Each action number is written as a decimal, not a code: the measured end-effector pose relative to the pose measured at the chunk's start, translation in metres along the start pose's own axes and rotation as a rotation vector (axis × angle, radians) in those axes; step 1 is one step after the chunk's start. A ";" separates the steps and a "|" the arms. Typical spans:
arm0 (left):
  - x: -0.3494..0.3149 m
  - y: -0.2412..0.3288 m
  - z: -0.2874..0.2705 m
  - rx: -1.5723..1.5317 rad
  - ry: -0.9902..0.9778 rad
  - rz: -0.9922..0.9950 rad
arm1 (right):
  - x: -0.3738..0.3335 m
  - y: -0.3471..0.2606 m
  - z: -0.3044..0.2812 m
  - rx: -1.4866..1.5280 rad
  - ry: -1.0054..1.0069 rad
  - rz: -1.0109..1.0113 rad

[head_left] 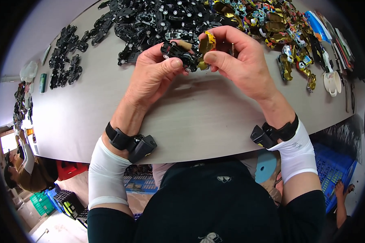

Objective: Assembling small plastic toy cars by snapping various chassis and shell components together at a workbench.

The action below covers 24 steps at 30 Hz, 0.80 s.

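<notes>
My left hand (156, 71) pinches a black toy car chassis (178, 54) between thumb and fingers, its small wheels showing. Close beside it, my right hand (241, 60) grips a yellow-gold toy car body (207, 43) by thumb and forefinger, tilted on edge. Both parts are held above the front of the piles, almost touching each other; whether they touch I cannot tell. Behind my left hand spreads a heap of black chassis (144, 24). Past my right hand lie many gold and coloured car bodies (275, 26).
A white cup (332, 83) stands at the right beside a stack of papers or folders (340, 44). Smaller chassis clusters (67, 56) and a green box (43, 82) lie at left. Another person (32, 170) is at the far left; a blue crate (332, 166) sits below the table's right edge.
</notes>
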<state>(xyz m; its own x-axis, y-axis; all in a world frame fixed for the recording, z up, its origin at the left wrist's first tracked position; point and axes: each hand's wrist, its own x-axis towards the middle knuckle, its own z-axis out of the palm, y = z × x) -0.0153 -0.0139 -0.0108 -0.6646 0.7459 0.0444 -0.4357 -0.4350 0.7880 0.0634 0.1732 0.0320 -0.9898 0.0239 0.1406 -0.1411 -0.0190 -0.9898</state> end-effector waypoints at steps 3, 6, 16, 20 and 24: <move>0.000 -0.001 0.001 0.030 0.019 -0.003 | 0.000 0.006 0.000 -0.054 -0.003 -0.008; -0.001 -0.002 0.005 0.063 0.037 -0.010 | 0.000 0.009 0.002 -0.276 0.010 -0.167; -0.001 -0.009 0.017 0.301 0.083 0.038 | -0.003 -0.002 0.009 -0.499 0.004 -0.336; -0.001 -0.011 0.017 0.321 0.054 0.081 | -0.001 0.002 0.008 -0.608 -0.045 -0.401; -0.002 -0.007 0.016 0.377 0.007 0.081 | -0.002 -0.002 0.007 -0.676 -0.078 -0.414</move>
<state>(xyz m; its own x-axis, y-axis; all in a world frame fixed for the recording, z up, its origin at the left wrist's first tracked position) -0.0010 -0.0047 -0.0073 -0.6923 0.7128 0.1124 -0.1290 -0.2755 0.9526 0.0656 0.1659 0.0334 -0.8620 -0.1742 0.4760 -0.4789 0.5875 -0.6523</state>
